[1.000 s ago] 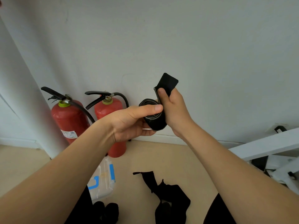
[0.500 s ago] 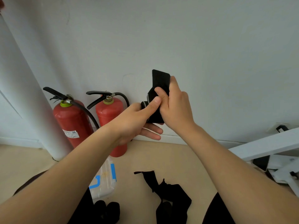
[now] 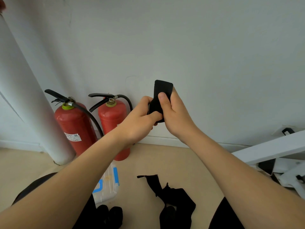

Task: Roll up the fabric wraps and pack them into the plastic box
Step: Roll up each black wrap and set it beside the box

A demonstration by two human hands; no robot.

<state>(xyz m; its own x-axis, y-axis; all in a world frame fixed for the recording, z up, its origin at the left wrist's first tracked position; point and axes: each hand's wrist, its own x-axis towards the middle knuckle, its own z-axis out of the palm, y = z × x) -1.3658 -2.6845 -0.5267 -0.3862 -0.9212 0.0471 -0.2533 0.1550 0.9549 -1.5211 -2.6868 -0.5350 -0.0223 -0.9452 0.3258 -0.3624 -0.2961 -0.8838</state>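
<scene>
Your left hand (image 3: 140,123) held the wrap (image 3: 162,87) with its fingers curled round the rolled part. Your right hand (image 3: 175,118) pinched the same wrap and pressed on its free end. This end stood up above both hands, toward the far wall (image 3: 198,47), not yet laid down on the roll. I judge the rolling was almost finished and only this flap needed closing.

The wrap was in the air, well above the floor (image 3: 165,159). The box (image 3: 107,184) lay low, left and near, partly under your left forearm, so the left hand was nearer for packing. Its long side ran from near to far. I could not tell if its lid was open.

Two extinguishers (image 3: 76,126) stood just beyond the box, and a pillar (image 3: 24,96) further left. Loose wraps (image 3: 173,194) lay right of the box, with bare floor between. Two dark bundles (image 3: 110,215), maybe rolled wraps, lay just near of it.
</scene>
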